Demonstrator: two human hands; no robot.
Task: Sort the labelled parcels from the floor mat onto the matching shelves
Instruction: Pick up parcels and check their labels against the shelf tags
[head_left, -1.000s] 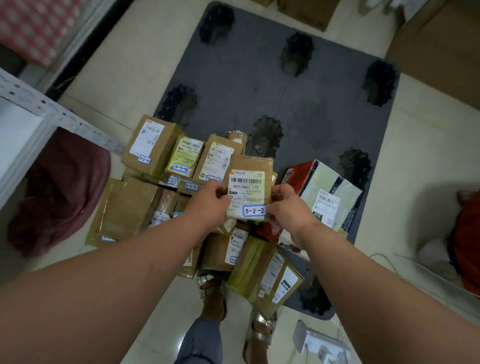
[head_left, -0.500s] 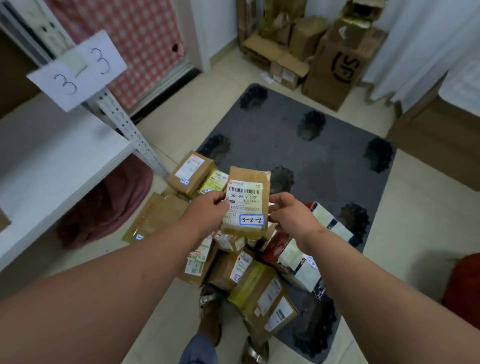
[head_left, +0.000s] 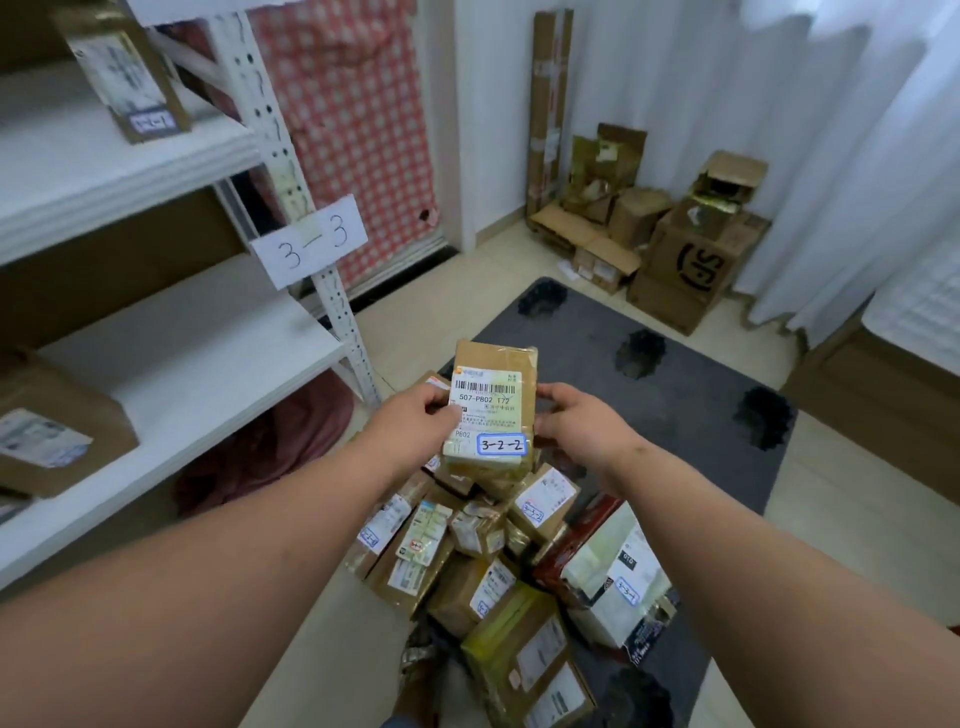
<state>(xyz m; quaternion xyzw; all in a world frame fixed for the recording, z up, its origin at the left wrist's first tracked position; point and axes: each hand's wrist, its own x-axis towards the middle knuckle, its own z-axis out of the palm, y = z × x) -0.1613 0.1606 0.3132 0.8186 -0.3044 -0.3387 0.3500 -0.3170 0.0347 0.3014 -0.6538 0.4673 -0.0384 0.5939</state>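
Beside the shelves (head_left: 171, 364), both hands (head_left: 410, 431) (head_left: 587, 431) grip the 3-2-2 parcel (head_left: 493, 405); check the shelf tags (head_left: 311, 241) before placing it.

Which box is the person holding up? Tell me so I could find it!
Look above the pile of parcels on the grey mat. The left hand and right hand grip a small brown box between them. Its blue-edged sticker reads 3-2-2.
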